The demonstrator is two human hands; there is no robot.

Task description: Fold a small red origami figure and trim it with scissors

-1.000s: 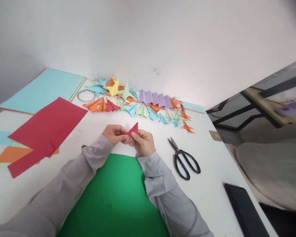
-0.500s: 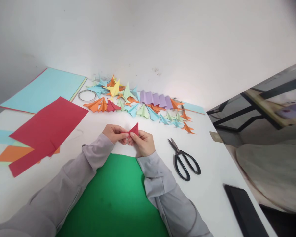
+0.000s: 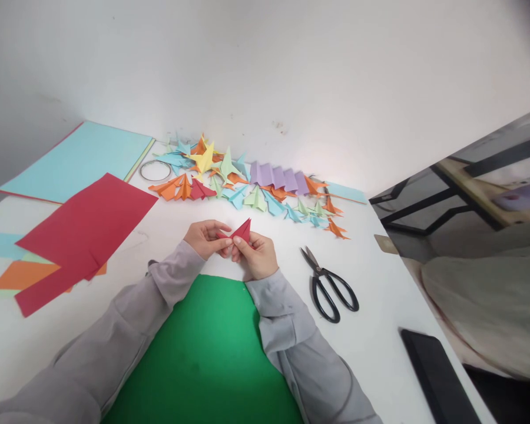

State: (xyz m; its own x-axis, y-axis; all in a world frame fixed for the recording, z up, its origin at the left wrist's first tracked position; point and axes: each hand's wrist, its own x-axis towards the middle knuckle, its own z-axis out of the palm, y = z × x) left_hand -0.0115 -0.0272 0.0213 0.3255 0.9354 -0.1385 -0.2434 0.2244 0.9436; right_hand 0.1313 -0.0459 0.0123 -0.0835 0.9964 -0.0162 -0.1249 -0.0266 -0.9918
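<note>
A small folded red paper piece (image 3: 242, 229) with a pointed tip is held just above the white table, between both hands. My left hand (image 3: 204, 238) pinches its left end with curled fingers. My right hand (image 3: 258, 254) grips its right side, thumb pressed on the paper. Both arms wear grey sleeves and rest over a green sheet (image 3: 207, 359) at the near edge. A pair of black scissors (image 3: 329, 284) lies shut-bladed to the right of my right hand.
Several folded paper shapes in many colours (image 3: 229, 176) and a purple pleated strip (image 3: 277, 175) line the back wall. A tape ring (image 3: 155, 171), a red sheet (image 3: 82, 232), a light-blue sheet (image 3: 79, 159) and orange paper (image 3: 20, 274) lie left. A black phone (image 3: 439, 377) sits near right.
The red piece's tip has tilted slightly and my left fingers have shifted along it. Both hands stay in the same place.
</note>
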